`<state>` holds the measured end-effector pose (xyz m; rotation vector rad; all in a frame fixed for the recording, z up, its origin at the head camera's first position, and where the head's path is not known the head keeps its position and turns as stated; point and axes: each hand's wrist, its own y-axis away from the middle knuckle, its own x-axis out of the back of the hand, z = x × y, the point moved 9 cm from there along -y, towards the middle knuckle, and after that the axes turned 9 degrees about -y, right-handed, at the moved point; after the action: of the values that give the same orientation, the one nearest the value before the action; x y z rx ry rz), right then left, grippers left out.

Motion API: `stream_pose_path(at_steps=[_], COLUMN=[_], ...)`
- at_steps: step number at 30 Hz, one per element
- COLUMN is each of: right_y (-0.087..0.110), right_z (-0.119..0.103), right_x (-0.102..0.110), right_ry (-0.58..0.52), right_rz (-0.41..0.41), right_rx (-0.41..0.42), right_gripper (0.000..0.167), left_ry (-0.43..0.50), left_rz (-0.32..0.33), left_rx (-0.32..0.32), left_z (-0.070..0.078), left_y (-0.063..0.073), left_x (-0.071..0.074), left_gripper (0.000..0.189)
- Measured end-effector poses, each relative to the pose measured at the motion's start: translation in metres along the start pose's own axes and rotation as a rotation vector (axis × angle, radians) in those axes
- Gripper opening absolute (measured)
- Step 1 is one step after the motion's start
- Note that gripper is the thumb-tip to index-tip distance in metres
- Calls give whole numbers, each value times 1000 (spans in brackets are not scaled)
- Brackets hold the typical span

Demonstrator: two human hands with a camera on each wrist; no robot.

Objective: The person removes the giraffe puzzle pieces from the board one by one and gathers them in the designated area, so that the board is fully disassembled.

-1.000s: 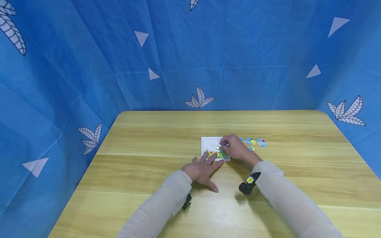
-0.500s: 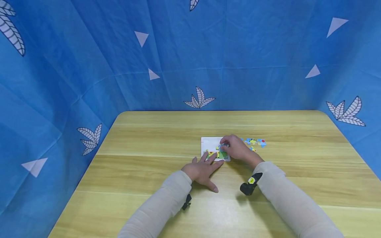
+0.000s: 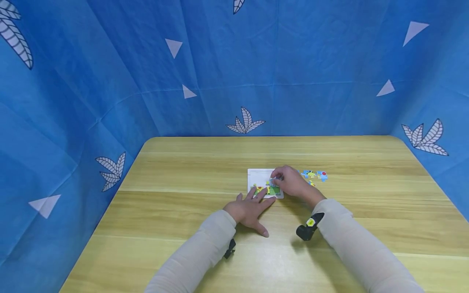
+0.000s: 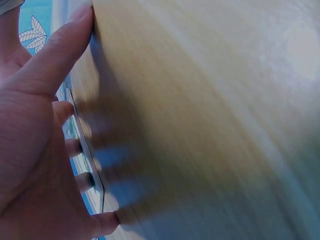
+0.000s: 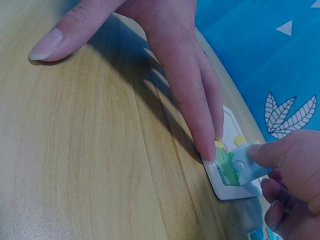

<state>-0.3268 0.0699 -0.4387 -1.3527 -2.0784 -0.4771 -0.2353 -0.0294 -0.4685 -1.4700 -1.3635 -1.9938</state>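
A white puzzle tray [image 3: 258, 176] lies mid-table in the head view. Green and yellow pieces [image 3: 262, 190] fill part of its lower row. Spread, straight fingers of my left hand [image 3: 250, 211] rest along the tray's near edge, with the thumb out on the table; the left wrist view shows this hand [image 4: 27, 140] from the palm side. My right hand [image 3: 291, 182] is over the tray's right side. In the right wrist view, its thumb and fingers pinch a light blue puzzle piece [image 5: 246, 162], tilted, beside the green piece [image 5: 225, 167]. The piece's far edge is hidden.
Several loose puzzle pieces, among them a blue one with a red spot [image 3: 322, 176] and a yellow-and-blue one [image 3: 309, 174], lie right of the tray. A blue patterned curtain [image 3: 220, 61] hangs behind the wooden table [image 3: 183, 171].
The puzzle piece in my right hand has tipped down toward the tray and now shows its blue face. The right forearm has shifted slightly right; my left hand stays put.
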Motion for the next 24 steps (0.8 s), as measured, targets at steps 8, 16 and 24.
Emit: stream_pose_path(at_steps=[8, 16, 24], right_y=[0, -2, -2], right_z=[2, 5, 5], right_x=[-2, -3, -3], right_ry=[3, 13, 11], right_rz=[-19, -18, -15], right_rx=[-12, -13, -7], right_gripper=[11, 13, 13], left_ry=[0, 3, -2], left_rz=[-3, 9, 13], left_rx=[2, 2, 9], left_z=[1, 1, 1], left_y=[1, 0, 0], left_x=[0, 0, 0], left_gripper=[102, 105, 107])
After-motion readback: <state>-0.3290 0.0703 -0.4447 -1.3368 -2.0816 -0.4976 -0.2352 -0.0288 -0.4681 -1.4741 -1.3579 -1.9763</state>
